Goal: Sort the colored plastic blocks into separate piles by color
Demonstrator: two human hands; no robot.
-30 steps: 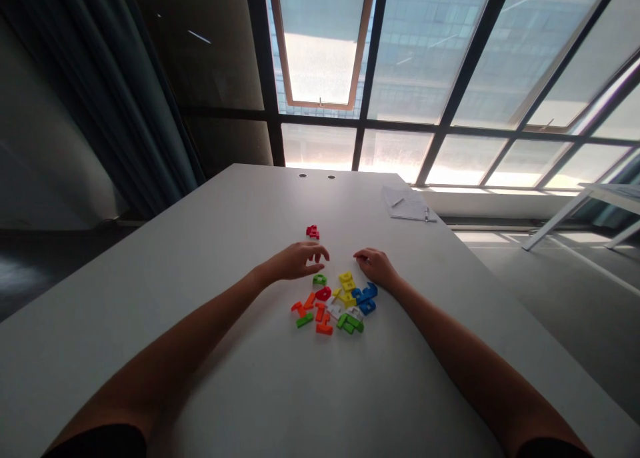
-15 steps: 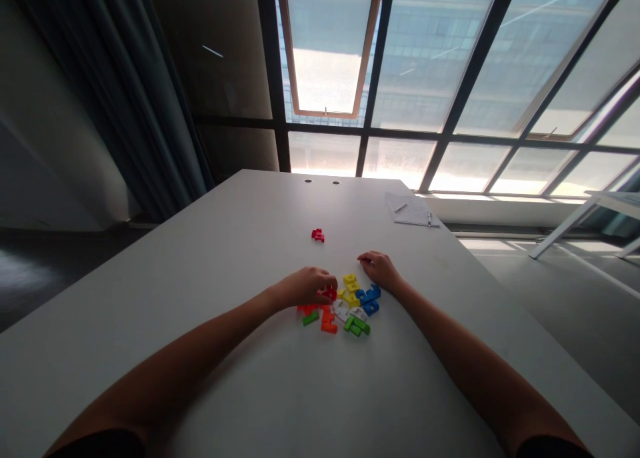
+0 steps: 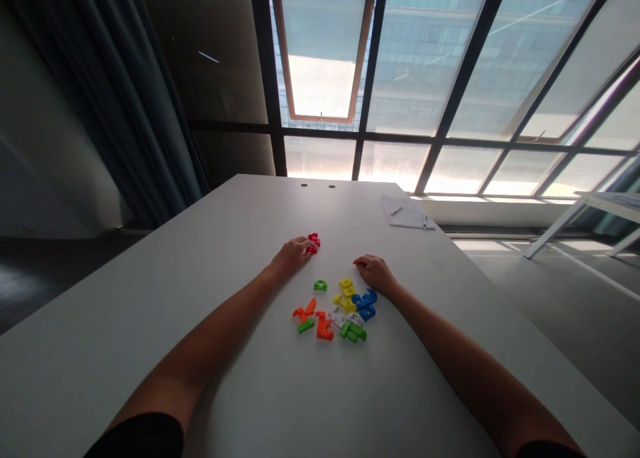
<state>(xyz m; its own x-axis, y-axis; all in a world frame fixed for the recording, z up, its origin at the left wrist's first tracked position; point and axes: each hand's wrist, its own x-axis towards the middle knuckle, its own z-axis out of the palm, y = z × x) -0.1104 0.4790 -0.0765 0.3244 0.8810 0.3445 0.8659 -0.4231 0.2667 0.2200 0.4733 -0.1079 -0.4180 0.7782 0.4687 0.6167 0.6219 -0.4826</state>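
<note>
My left hand (image 3: 293, 255) reaches out on the white table, its fingers closed on a red plastic block (image 3: 312, 249). That block is right beside the red blocks (image 3: 314, 237) at the far end of the group. My right hand (image 3: 376, 273) rests with curled fingers above the blue blocks (image 3: 367, 302); whether anything is in them is hidden. Closer to me lie yellow blocks (image 3: 346, 297), white blocks (image 3: 337, 317), orange blocks (image 3: 324, 327) and green blocks (image 3: 353, 332). A single arched green block (image 3: 321, 285) sits apart, between my two hands.
On the white table (image 3: 240, 378), paper sheets (image 3: 407, 213) with pens lie near the far right edge. Two round holes are set in the far end. Windows (image 3: 320, 85) stand behind, a dark curtain (image 3: 125, 98) at left and another white table (image 3: 607, 205) at right.
My left hand has moved from the coloured pile away from me to the red blocks, carrying a red block. The arched green block now shows near the pile. My right hand stays about where it was.
</note>
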